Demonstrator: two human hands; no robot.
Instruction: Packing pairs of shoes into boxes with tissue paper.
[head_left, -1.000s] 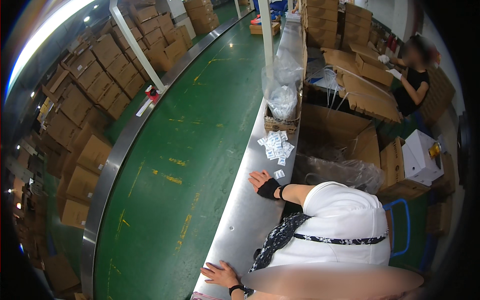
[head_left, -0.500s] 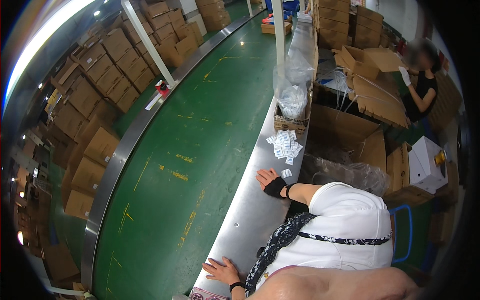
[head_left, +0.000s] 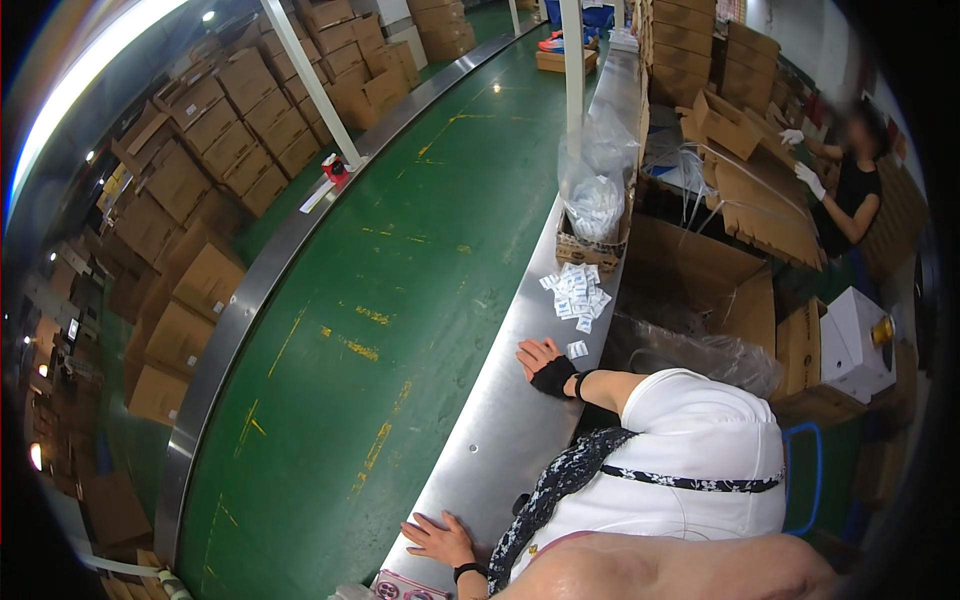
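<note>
Brushed steel makes up the smooth, narrow ledge (head_left: 500,430) that I see slanting from the lower centre of the frame to the top right of centre, beside a matte green belt (head_left: 330,400) scuffed with yellow marks. On the ledge, right of centre, I have the right hand (head_left: 541,362) palm down, fingers fanned wide, its wrist wrapped in a soft black cuff (head_left: 553,378). Just beside it lies a single packet (head_left: 577,349), small, flat and white; above that, a loose heap of packets (head_left: 576,293), square-edged, white with blue print, overlaps on the metal. Behind the heap stands a brown cardboard box (head_left: 592,249), holding a crinkled clear plastic bag (head_left: 594,208) bulging with what look like similar white packets. At bottom centre I find the left hand (head_left: 438,542), also flat on the steel with fingers spread, a thin black band (head_left: 468,570) round its wrist; near it, a pinkish object (head_left: 408,588) with round shapes is cut by the lower edge. White shirt fabric (head_left: 700,430), crossed by a black-and-white patterned strap (head_left: 690,480), fills the lower right. Stiff brown cartons (head_left: 225,100) stack at upper left, and a white-gloved co-worker (head_left: 855,195) stands beside flattened corrugated cardboard (head_left: 765,200) at upper right.
</note>
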